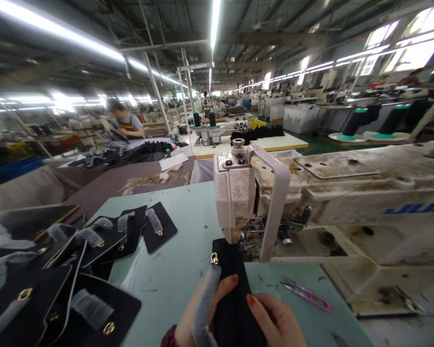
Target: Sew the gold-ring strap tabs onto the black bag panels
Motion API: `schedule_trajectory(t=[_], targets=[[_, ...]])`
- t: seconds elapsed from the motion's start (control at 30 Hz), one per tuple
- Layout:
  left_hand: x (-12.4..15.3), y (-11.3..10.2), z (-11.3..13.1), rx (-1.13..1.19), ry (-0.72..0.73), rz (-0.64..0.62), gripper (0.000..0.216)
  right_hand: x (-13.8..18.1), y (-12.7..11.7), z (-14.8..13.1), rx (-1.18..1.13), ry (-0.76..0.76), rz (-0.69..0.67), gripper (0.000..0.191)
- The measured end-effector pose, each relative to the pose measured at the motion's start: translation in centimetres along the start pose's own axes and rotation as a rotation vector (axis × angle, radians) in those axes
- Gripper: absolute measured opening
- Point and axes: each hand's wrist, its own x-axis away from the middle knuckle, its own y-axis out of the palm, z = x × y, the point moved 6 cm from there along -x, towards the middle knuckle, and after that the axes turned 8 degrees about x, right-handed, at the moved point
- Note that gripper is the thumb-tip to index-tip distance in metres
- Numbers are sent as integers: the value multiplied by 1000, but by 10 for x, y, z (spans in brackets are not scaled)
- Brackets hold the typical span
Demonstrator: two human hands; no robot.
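A black fabric piece (233,308) with a gold metal ring (214,259) lies with its far end by the needle area of the sewing machine (238,193). From the ring runs a strap wrapped in clear plastic (207,299). My left hand (193,308) grips the piece's left side, thumb on top, partly hidden behind the strap. On the right edge my right hand (275,318) pinches the fabric between thumb and curled fingers. Pink-handled thread snips (307,293) rest to the right of my right hand.
Several black panels (161,226) with gold rings and plastic-wrapped straps are piled on the left of the light green table (181,270). Behind it, a co-worker (128,123) sits at another station. Black thread cones (355,123) stand on the right, past the machine arm.
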Motion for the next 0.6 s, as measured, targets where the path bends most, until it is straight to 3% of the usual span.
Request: schedule_trajectory(t=[0.2, 0.4, 0.6], targets=[[-6, 7, 12, -63, 39, -24, 37, -16, -1, -4, 17, -26, -184, 64], [-11, 8, 18, -46, 91, -86, 40, -19, -3, -8, -7, -48, 17, 65], [-19, 22, 38, -61, 173, -197, 47, -31, -3, -19, -81, -42, 45, 58]])
